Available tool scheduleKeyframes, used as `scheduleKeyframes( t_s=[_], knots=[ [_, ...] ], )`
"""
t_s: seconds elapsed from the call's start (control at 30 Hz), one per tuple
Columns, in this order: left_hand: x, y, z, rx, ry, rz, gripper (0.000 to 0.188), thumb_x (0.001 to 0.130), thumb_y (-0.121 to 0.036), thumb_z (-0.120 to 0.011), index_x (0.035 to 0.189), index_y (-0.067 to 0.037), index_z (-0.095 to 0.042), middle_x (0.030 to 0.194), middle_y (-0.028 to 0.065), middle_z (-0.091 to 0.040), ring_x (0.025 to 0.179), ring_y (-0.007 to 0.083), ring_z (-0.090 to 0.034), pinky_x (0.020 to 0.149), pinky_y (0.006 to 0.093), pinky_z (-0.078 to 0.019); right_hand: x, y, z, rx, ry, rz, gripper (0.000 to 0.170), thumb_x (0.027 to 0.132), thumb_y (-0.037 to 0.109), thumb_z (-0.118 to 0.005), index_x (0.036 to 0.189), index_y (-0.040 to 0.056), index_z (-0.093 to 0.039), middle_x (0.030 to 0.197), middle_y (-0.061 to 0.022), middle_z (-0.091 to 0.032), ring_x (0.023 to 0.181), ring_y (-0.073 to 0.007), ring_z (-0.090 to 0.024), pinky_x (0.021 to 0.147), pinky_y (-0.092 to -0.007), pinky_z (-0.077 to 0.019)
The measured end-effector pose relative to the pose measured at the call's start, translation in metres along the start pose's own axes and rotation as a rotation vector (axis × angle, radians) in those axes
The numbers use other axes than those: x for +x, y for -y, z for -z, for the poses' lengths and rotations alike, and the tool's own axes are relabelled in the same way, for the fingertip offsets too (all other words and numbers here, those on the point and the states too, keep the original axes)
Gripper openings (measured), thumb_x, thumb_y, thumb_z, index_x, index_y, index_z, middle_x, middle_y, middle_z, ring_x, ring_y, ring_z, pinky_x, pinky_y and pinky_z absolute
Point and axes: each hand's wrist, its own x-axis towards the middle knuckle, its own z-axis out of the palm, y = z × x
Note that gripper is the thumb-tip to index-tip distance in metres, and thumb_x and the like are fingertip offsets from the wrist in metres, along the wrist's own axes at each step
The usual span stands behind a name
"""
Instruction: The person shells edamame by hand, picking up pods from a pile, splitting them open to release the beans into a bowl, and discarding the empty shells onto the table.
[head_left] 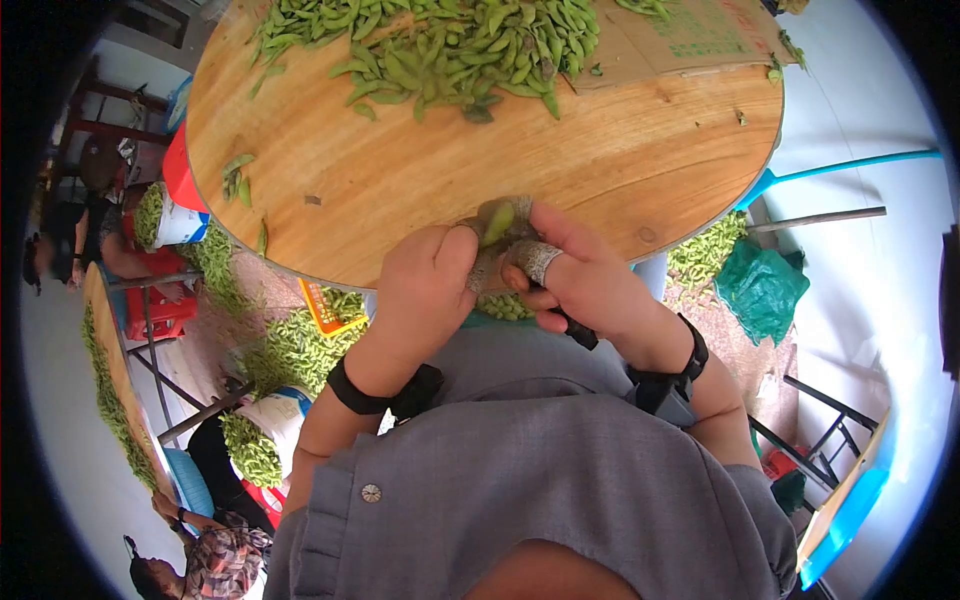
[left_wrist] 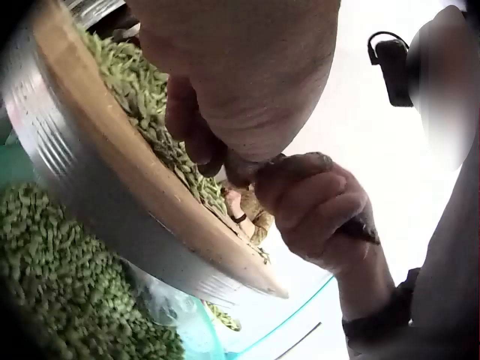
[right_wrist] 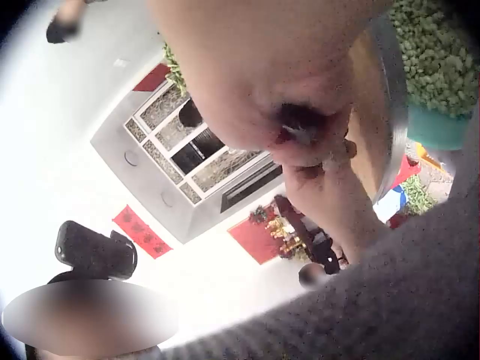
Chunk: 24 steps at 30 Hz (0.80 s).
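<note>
Both hands meet at the near edge of the round wooden table [head_left: 420, 170]. The left hand [head_left: 428, 275] has its thumb and fingers curled round a green pod [head_left: 497, 225]. Against it, the right hand [head_left: 600, 285] has curled fingers round a dark object [head_left: 578, 330], whose end sticks out below; what it is, I cannot tell. Patterned wraps cover some fingertips. In the left wrist view the right hand [left_wrist: 322, 214] touches the left hand [left_wrist: 240, 75], with the dark object [left_wrist: 361, 226] in its fist. The pod is hidden in both wrist views.
A heap of green pods [head_left: 470, 55] lies at the table's far side, beside flattened cardboard [head_left: 690, 45]. Below the edge, a green basin [left_wrist: 214, 330] holds small green beans [left_wrist: 67, 277]. Pods cover parts of the floor. People sit at the left by another table [head_left: 125, 370].
</note>
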Motion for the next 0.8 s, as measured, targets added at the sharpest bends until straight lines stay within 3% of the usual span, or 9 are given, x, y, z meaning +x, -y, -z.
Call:
scheduleKeyframes(
  t_s=[0.13,0.2,0.33,0.4,0.5,0.6,0.67,0.73,0.8],
  knots=[
    [0.003,-0.004,0.001,-0.124,-0.037,0.067,0.013,0.085,-0.009,-0.060,0.094,-0.001,-0.056,0.067,0.0037,-0.055,0.057,0.0098,-0.050,0.053,0.0262,-0.0423,0.002,-0.005,0.004,0.054,0.047,0.074,0.038,0.084,0.000,-0.032,0.118,0.0099,-0.046,0.077,-0.0006,-0.051,0.053,-0.0059,-0.040,0.040,-0.0210,-0.0344],
    [0.004,-0.011,0.012,-1.087,0.267,0.702,0.011,0.088,-0.006,-0.051,0.098,-0.001,-0.055,0.070,0.0014,-0.055,0.059,0.0085,-0.050,0.053,0.0251,-0.0417,0.001,-0.011,0.008,0.093,-0.005,0.050,0.040,0.081,-0.003,-0.032,0.117,0.0090,-0.046,0.077,-0.0011,-0.051,0.055,-0.0054,-0.041,0.040,-0.0208,-0.0339],
    [0.002,-0.005,0.007,-1.192,0.347,0.828,0.016,0.090,-0.004,-0.044,0.101,-0.001,-0.055,0.071,-0.0005,-0.055,0.060,0.0074,-0.050,0.053,0.0241,-0.0412,0.006,-0.023,0.021,-0.100,0.015,0.051,0.039,0.079,-0.001,-0.039,0.117,0.0055,-0.045,0.077,-0.0092,-0.056,0.055,-0.0172,-0.051,0.044,-0.0298,-0.0409],
    [0.002,-0.010,0.005,-1.118,0.281,0.835,0.018,0.095,-0.020,-0.047,0.094,-0.004,-0.056,0.066,-0.0010,-0.053,0.055,0.0074,-0.048,0.050,0.0222,-0.0382,0.012,-0.028,0.022,-0.956,-0.377,0.705,0.035,0.078,0.005,-0.050,0.113,0.0014,-0.048,0.079,-0.0187,-0.059,0.064,-0.0348,-0.059,0.055,-0.0396,-0.0470],
    [0.008,-0.014,0.013,-0.966,0.304,0.781,0.015,0.089,-0.005,-0.046,0.100,-0.001,-0.055,0.071,0.0009,-0.054,0.062,0.0099,-0.052,0.054,0.0257,-0.0419,0.004,-0.006,0.018,-0.995,-0.339,0.694,0.033,0.076,0.011,-0.057,0.107,-0.0002,-0.052,0.082,-0.0232,-0.059,0.078,-0.0424,-0.059,0.065,-0.0443,-0.0479],
    [-0.002,-0.006,0.011,-0.779,0.409,0.536,0.015,0.088,-0.006,-0.046,0.100,-0.002,-0.054,0.072,0.0008,-0.053,0.064,0.0109,-0.053,0.055,0.0281,-0.0423,0.012,-0.005,0.023,-1.249,-0.234,0.573,0.025,0.077,0.016,-0.061,0.096,0.0015,-0.058,0.081,-0.0197,-0.061,0.077,-0.0401,-0.060,0.064,-0.0414,-0.0486],
    [-0.002,0.000,0.028,-1.027,0.578,0.510,0.014,0.092,-0.012,-0.048,0.100,-0.003,-0.054,0.071,-0.0003,-0.052,0.065,0.0101,-0.051,0.056,0.0285,-0.0417,0.010,0.002,0.026,-1.046,-0.065,0.467,0.025,0.080,0.024,-0.064,0.093,0.0036,-0.060,0.076,-0.0173,-0.060,0.070,-0.0331,-0.061,0.064,-0.0390,-0.0484],
    [-0.001,-0.001,0.047,-1.181,0.720,0.413,0.018,0.095,-0.021,-0.050,0.099,-0.004,-0.055,0.069,-0.0009,-0.050,0.064,0.0094,-0.048,0.056,0.0262,-0.0398,0.007,-0.002,0.033,-0.990,0.138,0.425,0.025,0.084,0.028,-0.065,0.094,0.0051,-0.062,0.072,-0.0084,-0.060,0.065,-0.0201,-0.059,0.061,-0.0341,-0.0479],
    [-0.003,-0.001,0.057,-1.356,0.782,0.460,0.022,0.094,-0.024,-0.052,0.100,-0.004,-0.056,0.069,-0.0019,-0.049,0.064,0.0087,-0.048,0.056,0.0244,-0.0389,-0.001,0.007,0.030,-0.688,0.374,0.234,0.023,0.088,0.026,-0.063,0.098,0.0063,-0.063,0.069,0.0002,-0.059,0.064,-0.0113,-0.056,0.059,-0.0304,-0.0470]
  ],
)
